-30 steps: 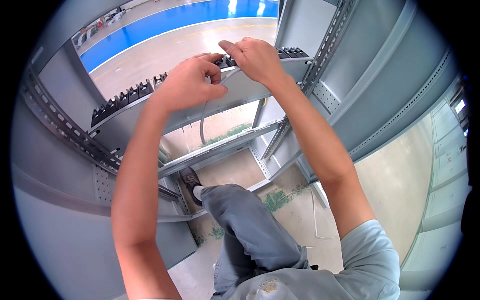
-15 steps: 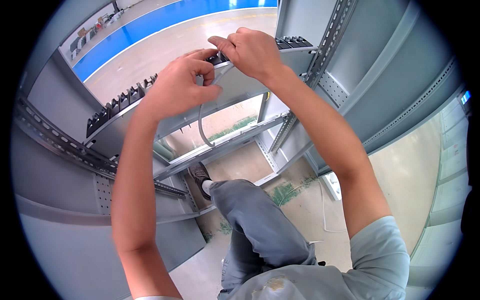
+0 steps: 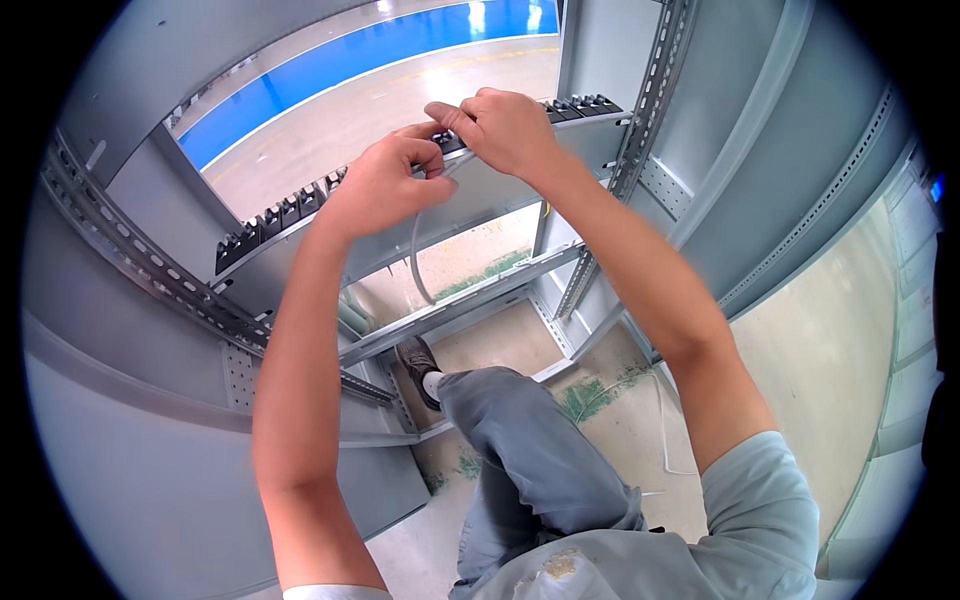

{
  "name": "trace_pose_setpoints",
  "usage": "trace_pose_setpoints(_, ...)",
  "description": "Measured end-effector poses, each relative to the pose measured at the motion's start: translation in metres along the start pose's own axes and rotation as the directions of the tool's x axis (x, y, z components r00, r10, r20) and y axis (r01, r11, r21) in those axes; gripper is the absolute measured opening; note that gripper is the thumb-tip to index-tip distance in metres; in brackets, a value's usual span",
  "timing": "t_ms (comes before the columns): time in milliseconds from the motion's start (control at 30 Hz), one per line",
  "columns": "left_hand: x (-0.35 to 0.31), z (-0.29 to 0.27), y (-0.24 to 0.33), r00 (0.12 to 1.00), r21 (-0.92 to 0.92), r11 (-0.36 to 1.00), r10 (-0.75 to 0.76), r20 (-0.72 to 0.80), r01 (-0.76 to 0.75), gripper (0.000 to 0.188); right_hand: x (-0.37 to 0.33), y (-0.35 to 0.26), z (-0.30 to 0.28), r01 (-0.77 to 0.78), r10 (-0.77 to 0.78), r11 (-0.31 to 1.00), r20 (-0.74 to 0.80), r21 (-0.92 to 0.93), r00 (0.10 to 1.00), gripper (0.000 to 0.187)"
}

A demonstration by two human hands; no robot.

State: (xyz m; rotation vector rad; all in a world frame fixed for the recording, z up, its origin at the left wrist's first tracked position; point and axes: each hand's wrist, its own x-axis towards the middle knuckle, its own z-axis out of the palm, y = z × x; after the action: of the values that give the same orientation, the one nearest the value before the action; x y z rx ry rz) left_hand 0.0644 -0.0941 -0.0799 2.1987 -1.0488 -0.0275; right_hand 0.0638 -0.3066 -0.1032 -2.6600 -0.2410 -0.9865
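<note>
We see the left hand and the right hand close together at the middle of the top edge of a broad grey sheet-metal crosspanel. Along that edge stand black slotted plastic blocks, showing toward its left end and again near its right corner; our hands cover part of the row between.

A thin, flexible grey cable comes from beneath the right hand, passes behind the left and hangs in a curve across the panel's lower edge, down toward the grey slotted lower rail. It probably hangs loose because only its upper stretch is being worked.

Our left fingers are curled, with thumb and forefinger bent toward each other over a small gap; we cannot tell whether they pinch the cable. The right fingers bend over the top edge, the thumb reaching left; their tips are hidden, so we cannot tell what they grip. We judge that both hands sit this close so one can steady the cable against the blocks while the other presses.
</note>
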Motion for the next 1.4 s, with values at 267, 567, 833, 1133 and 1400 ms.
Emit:
trace_pose_setpoints(267, 0.0, 0.003, -0.009, 0.994, 0.061, 0.994, 0.093, -0.058, -0.09, 0.025, 0.002, -0.004, 0.006, 0.049, -0.054, 0.997, -0.086, -0.059, 0.995, 0.063)
trace_pose_setpoints(567, -0.007, 0.002, -0.001, 0.995, 0.029, 0.997, 0.079, -0.056, -0.078, 0.021, -0.008, -0.002, 0.015, 0.092, -0.107, 0.993, -0.219, -0.077, 0.97, 0.064)
trace_pose_setpoints(833, -0.031, -0.022, 0.012, 0.995, 0.085, 0.996, 0.043, -0.085, -0.036, 0.02, 0.002, 0.0, 0.007, 0.011, -0.014, 0.999, -0.068, -0.035, 0.998, 0.068)
trace_pose_setpoints(1133, -0.066, -0.042, -0.025, 1.0, 0.016, 1.0, 0.009, -0.007, -0.009, 0.024, 0.003, -0.012, 0.001, -0.02, 0.019, 0.999, 0.025, 0.043, 0.999, 0.09)
trace_pose_setpoints(1400, -0.061, -0.049, -0.017, 0.992, -0.132, 0.983, -0.123, 0.034, 0.127, 0.026, 0.0, -0.023, 0.01, 0.077, -0.073, 0.996, -0.105, 0.035, 0.992, 0.089)
